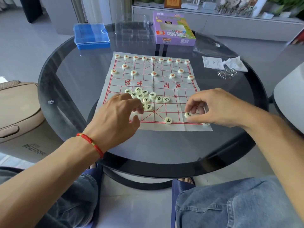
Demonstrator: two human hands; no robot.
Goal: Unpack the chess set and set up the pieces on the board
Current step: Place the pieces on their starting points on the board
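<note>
A white paper board (171, 89) with red lines lies on the round glass table. Red-lettered pieces (153, 58) stand in rows along its far side. A loose heap of black-lettered pieces (146, 96) sits left of centre on the near half. One black piece (168, 120) stands alone on the near edge line. My right hand (212, 107) pinches a black piece (188, 115) near the board's right corner, and another piece (206, 123) peeks out under it. My left hand (121, 117) reaches into the heap with curled fingers; whether it holds a piece is hidden.
A blue plastic case (91, 36), a clear tray (131, 32) and the purple game box (172, 28) stand at the table's far side. A leaflet (212, 62), crumpled paper and metal rings (227, 73) lie at the right. A beige bag (16, 109) sits left of the table.
</note>
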